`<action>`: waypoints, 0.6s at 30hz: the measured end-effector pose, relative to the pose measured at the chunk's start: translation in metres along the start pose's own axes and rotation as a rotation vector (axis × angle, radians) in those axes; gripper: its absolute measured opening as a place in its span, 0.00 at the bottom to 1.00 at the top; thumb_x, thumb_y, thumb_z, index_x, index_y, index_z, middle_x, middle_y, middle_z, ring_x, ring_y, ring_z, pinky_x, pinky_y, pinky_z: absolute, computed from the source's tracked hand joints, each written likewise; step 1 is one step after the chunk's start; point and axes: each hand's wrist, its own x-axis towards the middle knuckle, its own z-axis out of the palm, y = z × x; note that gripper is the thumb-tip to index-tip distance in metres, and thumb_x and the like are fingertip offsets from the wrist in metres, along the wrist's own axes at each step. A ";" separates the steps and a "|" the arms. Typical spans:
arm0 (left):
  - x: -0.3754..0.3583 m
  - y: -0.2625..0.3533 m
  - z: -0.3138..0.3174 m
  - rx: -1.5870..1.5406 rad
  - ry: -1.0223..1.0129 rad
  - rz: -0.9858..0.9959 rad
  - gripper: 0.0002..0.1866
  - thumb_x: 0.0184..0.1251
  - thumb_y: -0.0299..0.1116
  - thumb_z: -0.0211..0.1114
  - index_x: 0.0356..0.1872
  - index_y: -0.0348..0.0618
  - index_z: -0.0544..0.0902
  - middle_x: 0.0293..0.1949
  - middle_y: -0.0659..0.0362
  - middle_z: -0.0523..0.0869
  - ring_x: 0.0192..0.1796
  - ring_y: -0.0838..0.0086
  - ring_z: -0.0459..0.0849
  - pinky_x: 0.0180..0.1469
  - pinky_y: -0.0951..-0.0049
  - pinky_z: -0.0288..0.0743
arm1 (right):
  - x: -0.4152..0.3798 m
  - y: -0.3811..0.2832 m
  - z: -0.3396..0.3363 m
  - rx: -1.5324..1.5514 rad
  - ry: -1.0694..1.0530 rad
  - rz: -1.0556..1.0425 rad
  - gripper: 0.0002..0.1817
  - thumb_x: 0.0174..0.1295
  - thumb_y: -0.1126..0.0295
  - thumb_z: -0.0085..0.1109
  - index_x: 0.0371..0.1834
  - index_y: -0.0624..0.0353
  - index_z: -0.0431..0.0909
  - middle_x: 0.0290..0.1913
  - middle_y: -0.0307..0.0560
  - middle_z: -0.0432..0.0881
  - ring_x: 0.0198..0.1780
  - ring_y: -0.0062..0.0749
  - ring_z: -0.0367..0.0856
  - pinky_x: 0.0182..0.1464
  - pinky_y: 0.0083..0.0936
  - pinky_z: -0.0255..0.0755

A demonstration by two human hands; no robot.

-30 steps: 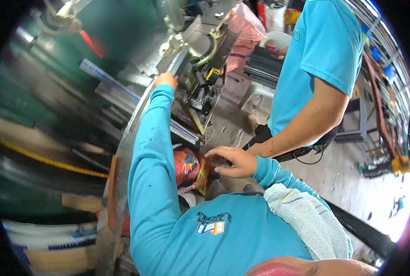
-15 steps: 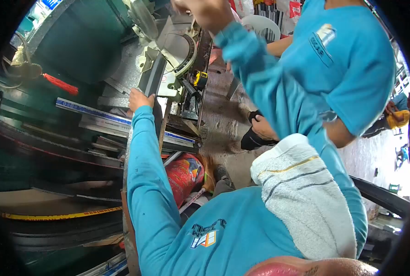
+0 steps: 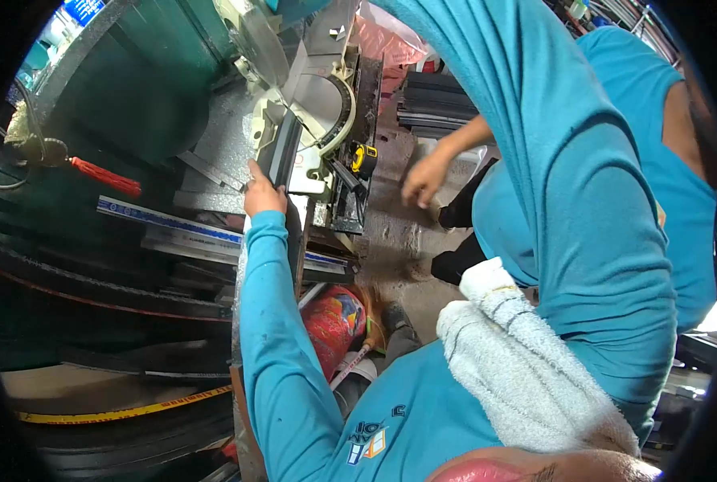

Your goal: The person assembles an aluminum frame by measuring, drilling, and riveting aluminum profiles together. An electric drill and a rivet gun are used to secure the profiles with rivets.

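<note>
My left hand [image 3: 264, 194] is closed around the near end of a dark grey metal profile [image 3: 280, 153]. The profile lies along the bed of a miter saw [image 3: 326, 108], its far end close to the blade [image 3: 294, 74]. A clear guard [image 3: 256, 50] covers part of the saw head. Across the top of the view stretches my right sleeve [image 3: 527, 104]; the right hand itself is beyond the upper edge, near the saw head. A yellow and black tape measure [image 3: 364, 161] sits beside the saw base.
On the right a co-worker in a blue shirt [image 3: 503, 209] bends down, one hand [image 3: 427, 178] hanging low. Stacked dark profiles [image 3: 439, 100] lie behind. A blue-striped bar [image 3: 170, 218] crosses the left side. Below the bench stands a red bag [image 3: 330, 325].
My right arm has swung up and across toward the saw, and its hand has left the view. The co-worker has bent lower. My left hand keeps its grip on the profile.
</note>
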 end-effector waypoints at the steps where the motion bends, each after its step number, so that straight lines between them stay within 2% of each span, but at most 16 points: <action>1: -0.004 0.003 -0.003 0.009 0.018 0.024 0.53 0.53 0.33 0.74 0.75 0.45 0.48 0.52 0.39 0.77 0.41 0.48 0.85 0.45 0.55 0.81 | -0.002 0.006 0.002 0.008 -0.024 0.030 0.22 0.65 0.73 0.57 0.62 0.62 0.70 0.48 0.51 0.82 0.46 0.34 0.82 0.47 0.31 0.78; 2: -0.006 0.005 -0.006 0.018 0.036 0.047 0.52 0.53 0.33 0.74 0.75 0.49 0.48 0.57 0.38 0.73 0.40 0.47 0.85 0.45 0.55 0.81 | -0.003 0.019 0.007 0.012 -0.045 0.068 0.22 0.65 0.73 0.57 0.62 0.62 0.70 0.48 0.51 0.82 0.46 0.34 0.82 0.47 0.32 0.78; 3: -0.004 0.008 -0.011 -0.012 -0.023 0.021 0.52 0.53 0.32 0.74 0.76 0.55 0.49 0.64 0.36 0.64 0.43 0.46 0.84 0.47 0.54 0.81 | -0.003 0.019 0.013 0.018 -0.050 0.084 0.22 0.65 0.73 0.57 0.62 0.62 0.70 0.47 0.51 0.82 0.46 0.34 0.82 0.46 0.32 0.78; 4: -0.002 0.002 0.000 -0.009 0.128 0.102 0.49 0.53 0.32 0.74 0.74 0.58 0.54 0.65 0.36 0.63 0.48 0.43 0.82 0.49 0.54 0.80 | -0.004 0.021 0.013 0.018 -0.053 0.102 0.22 0.64 0.73 0.57 0.63 0.62 0.70 0.47 0.51 0.82 0.46 0.34 0.82 0.46 0.32 0.78; 6: 0.000 0.003 -0.003 0.138 0.180 0.286 0.44 0.53 0.31 0.73 0.72 0.59 0.60 0.65 0.37 0.63 0.52 0.41 0.79 0.51 0.54 0.79 | -0.005 0.019 0.017 0.021 -0.043 0.131 0.23 0.64 0.74 0.57 0.63 0.62 0.69 0.47 0.51 0.82 0.45 0.34 0.82 0.46 0.32 0.77; 7: 0.003 0.006 -0.002 0.141 0.111 0.249 0.35 0.53 0.30 0.72 0.65 0.54 0.69 0.65 0.38 0.64 0.52 0.42 0.79 0.50 0.53 0.80 | -0.007 0.020 0.018 0.018 -0.033 0.141 0.23 0.64 0.74 0.57 0.63 0.62 0.69 0.47 0.51 0.82 0.45 0.34 0.82 0.45 0.32 0.77; 10: 0.020 0.004 0.008 0.036 0.048 0.169 0.28 0.53 0.30 0.72 0.57 0.50 0.73 0.62 0.40 0.67 0.52 0.44 0.79 0.49 0.54 0.81 | -0.009 0.014 0.017 0.012 0.003 0.166 0.23 0.64 0.74 0.57 0.63 0.61 0.69 0.46 0.52 0.82 0.44 0.35 0.82 0.45 0.32 0.77; 11: 0.019 0.010 0.004 0.063 0.054 0.145 0.22 0.53 0.30 0.72 0.50 0.48 0.74 0.58 0.42 0.69 0.52 0.46 0.80 0.47 0.54 0.82 | -0.012 0.010 0.013 0.012 0.030 0.160 0.24 0.63 0.74 0.57 0.64 0.61 0.69 0.46 0.52 0.82 0.44 0.35 0.82 0.44 0.32 0.77; 15: 0.016 0.012 0.005 0.087 0.124 0.150 0.18 0.52 0.31 0.73 0.44 0.45 0.78 0.50 0.48 0.71 0.49 0.50 0.80 0.46 0.56 0.82 | -0.018 0.000 0.014 0.013 0.079 0.200 0.25 0.63 0.75 0.57 0.64 0.61 0.68 0.45 0.52 0.82 0.43 0.35 0.82 0.43 0.32 0.77; 18: 0.019 0.011 0.004 0.080 0.125 0.153 0.15 0.52 0.33 0.73 0.39 0.42 0.80 0.50 0.49 0.71 0.49 0.51 0.79 0.46 0.57 0.81 | -0.017 -0.001 0.018 0.023 0.103 0.225 0.25 0.62 0.75 0.57 0.65 0.61 0.67 0.44 0.53 0.82 0.42 0.35 0.82 0.42 0.33 0.77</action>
